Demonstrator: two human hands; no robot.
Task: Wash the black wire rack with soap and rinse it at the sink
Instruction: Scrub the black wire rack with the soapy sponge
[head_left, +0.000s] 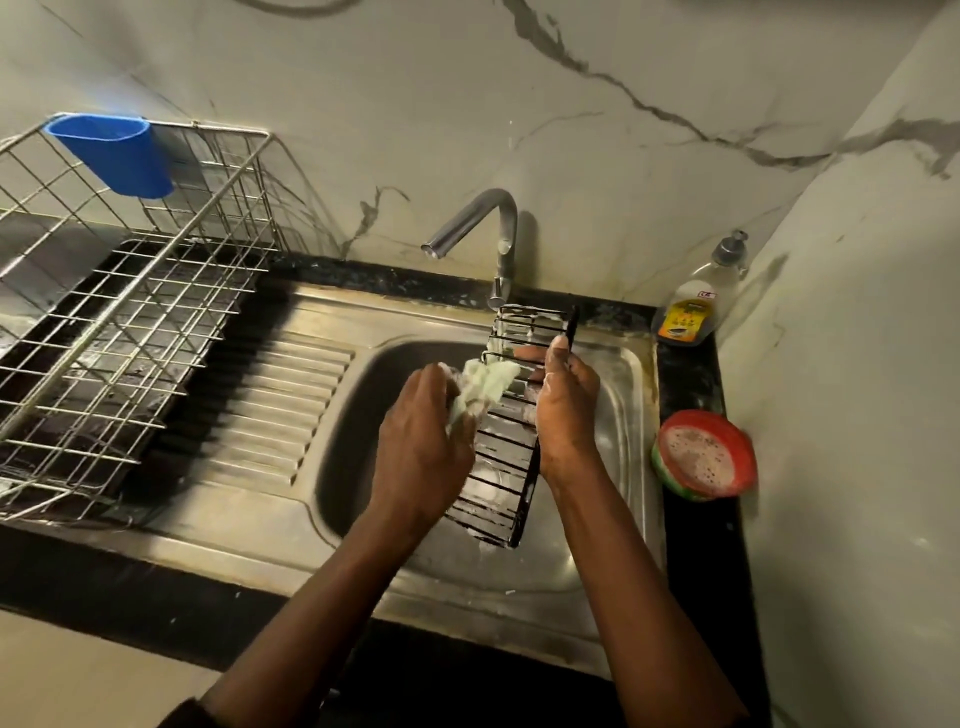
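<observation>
One wire rack (500, 470), one cloth (485, 385), left hand (422, 448), right hand (569, 411)

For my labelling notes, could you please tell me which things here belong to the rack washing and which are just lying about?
Job: black wire rack in right hand; cloth in left hand; sink; tap; soap bottle.
Lying about: steel dish basket; blue cup; red tub.

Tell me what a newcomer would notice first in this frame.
Centre, over the stainless steel sink, the right hand grips the soapy black wire rack while the left hand holds a pale crumpled cloth against it. At upper left, a blue plastic cup hangs on the silver wire dish basket; a red-rimmed round tub sits on the counter at right.
</observation>
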